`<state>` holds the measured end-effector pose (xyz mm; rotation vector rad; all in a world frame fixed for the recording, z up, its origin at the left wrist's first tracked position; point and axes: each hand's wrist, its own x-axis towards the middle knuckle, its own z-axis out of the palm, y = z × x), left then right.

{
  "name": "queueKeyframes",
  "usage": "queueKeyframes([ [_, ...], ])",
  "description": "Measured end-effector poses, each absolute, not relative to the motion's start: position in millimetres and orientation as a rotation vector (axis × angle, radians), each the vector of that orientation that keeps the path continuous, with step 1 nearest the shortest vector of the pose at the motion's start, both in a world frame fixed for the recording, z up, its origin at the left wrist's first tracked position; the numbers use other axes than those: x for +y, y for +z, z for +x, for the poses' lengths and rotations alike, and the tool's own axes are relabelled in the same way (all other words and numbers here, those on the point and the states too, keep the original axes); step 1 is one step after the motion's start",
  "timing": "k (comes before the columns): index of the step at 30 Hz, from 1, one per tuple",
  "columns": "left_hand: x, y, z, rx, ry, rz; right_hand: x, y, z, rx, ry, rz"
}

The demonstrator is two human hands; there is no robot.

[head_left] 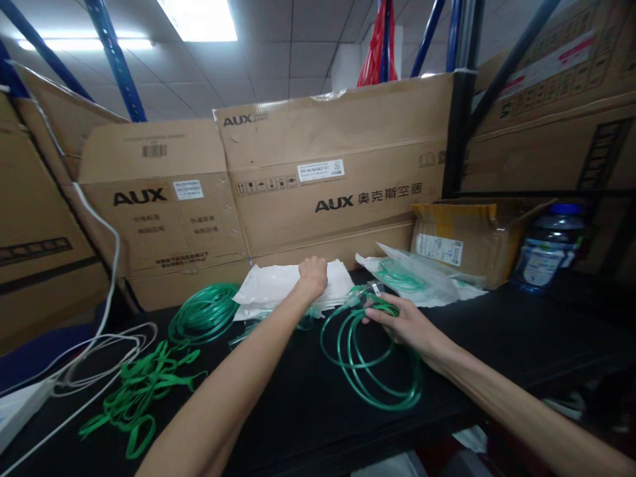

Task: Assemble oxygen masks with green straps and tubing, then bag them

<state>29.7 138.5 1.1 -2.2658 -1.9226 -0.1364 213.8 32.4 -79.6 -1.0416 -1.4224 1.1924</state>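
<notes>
The person's right hand (405, 324) is pinched around a looped length of green tubing (355, 364), gripping it near a clear plastic fitting (370, 291) at its top end. The loops hang and spread toward the front of the black shelf (293, 417). The left hand (314, 275) is curled in a loose fist on the white packets (268, 285) at the back; its fingertips are hidden, so I cannot tell whether it grips them.

The left forearm reaches across the middle, partly covering some clear plastic pieces (243, 333) in front of the packets. Just left of those sits a thick green coil (203, 315), and nearer, a tangle of green bands (144, 384) takes up room beside a looped white cable (118, 248). Behind the packets, printed cardboard panels (342, 149) wall off the rear. On the right, another packet with green tubing inside (407, 275) lies just beyond the right hand, before an open carton (464, 255). A blue-capped bottle (549, 248) stands beside that carton, closing in the far right.
</notes>
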Motion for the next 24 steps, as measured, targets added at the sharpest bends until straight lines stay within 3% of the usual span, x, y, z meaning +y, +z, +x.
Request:
queueKeyframes([
  [8,78.7,23.0,-3.0,-1.552,-0.455,-2.309,25.0,-63.5,212.5,-1.276,1.13,-0.924],
  [17,25.5,-11.3,-36.5,-1.36,-1.002,-2.267,28.2,-43.6,191.0,-1.309,1.022,-0.906],
  [24,28.4,-28.7,-40.9,-1.283,-1.221,-2.253,27.3,-45.5,189.9,-1.374,0.713,-1.02],
])
